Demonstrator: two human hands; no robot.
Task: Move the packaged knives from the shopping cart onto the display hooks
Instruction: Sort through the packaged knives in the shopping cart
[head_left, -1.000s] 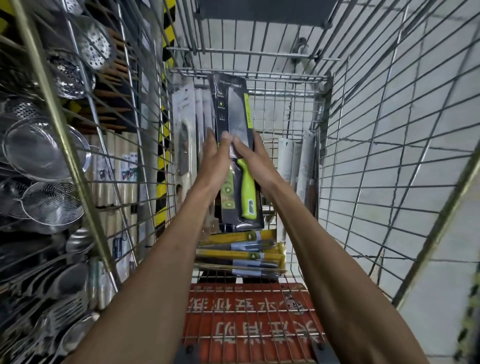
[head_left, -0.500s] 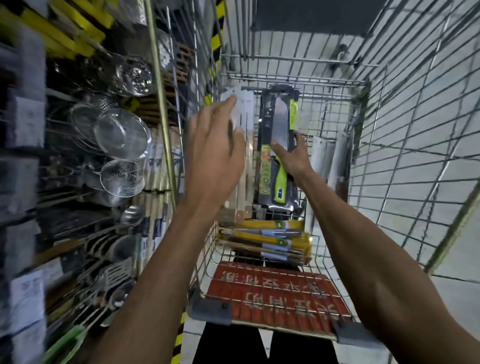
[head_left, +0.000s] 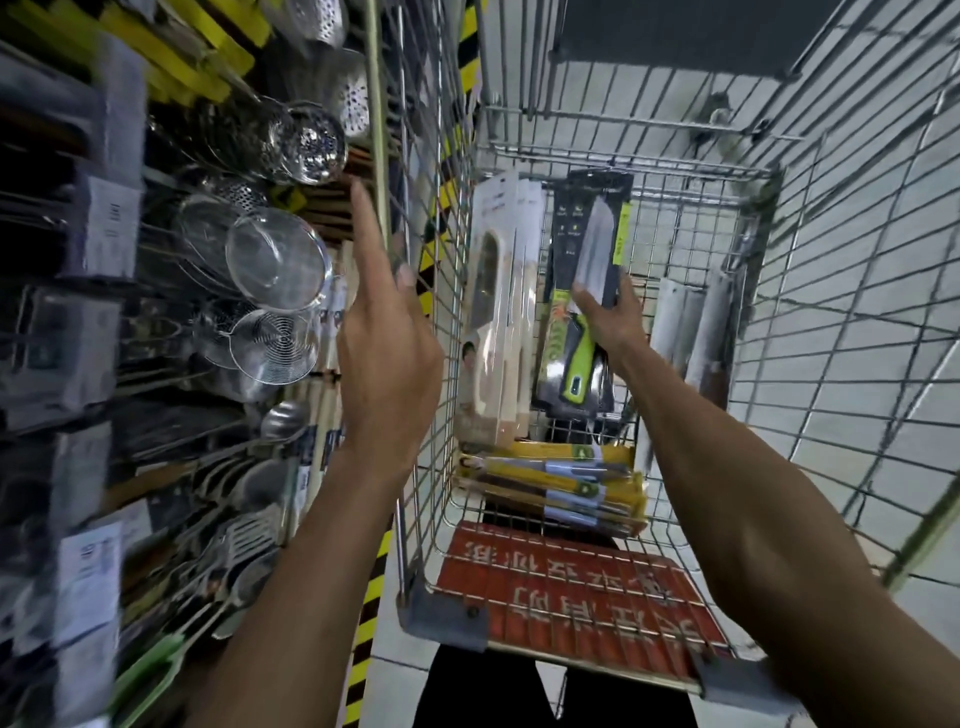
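1. The left hand (head_left: 387, 358) holds nothing. Its index finger (head_left: 366, 234) points straight up, one more fingertip is bent beside it, and the other fingers are hidden behind the back of the hand.
2. The right hand (head_left: 610, 322) grips a black knife pack (head_left: 589, 244) at mid-height, with the thumb on the front and the fingers curled round its right edge.
3. A wire cart (head_left: 623, 169) stands on pale floor tiles (head_left: 930, 639) beside a shelf of steel strainers (head_left: 278, 260), which is blurred. Yellow-black tape (head_left: 369, 623) runs between the shelf and the cart.
4. The pack is upright inside the cart, and its green handle shows below the right hand. White packs (head_left: 496, 312) stand just to its left and grey packs (head_left: 691, 332) to its right. Yellow packs (head_left: 556, 480) lie flat below it, above a red panel (head_left: 566, 597).
5. The left hand is outside the cart's left wall, well apart from the pack.
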